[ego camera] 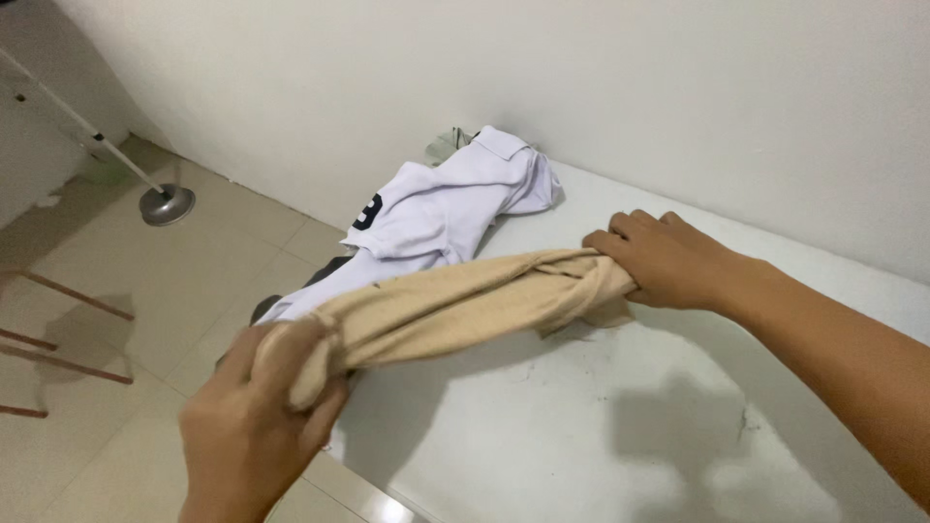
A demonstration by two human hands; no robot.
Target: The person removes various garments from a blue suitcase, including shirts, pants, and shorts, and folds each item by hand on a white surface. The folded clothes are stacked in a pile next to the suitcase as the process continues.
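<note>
A beige cloth point(455, 305), bunched into a long roll, stretches between my two hands above a white table point(581, 436). My left hand point(257, 421) grips its near end at the table's front-left edge. My right hand point(668, 260) holds the far end down on the tabletop. Behind the cloth lies a crumpled white shirt point(441, 208) with a dark printed mark, spilling over the table's left edge.
A white wall point(581, 87) runs along the back of the table. On the tiled floor point(165, 281) at left stand a pole with a round metal base point(167, 204) and thin reddish-brown rods point(58, 329). Dark items point(325, 276) lie under the shirt's edge.
</note>
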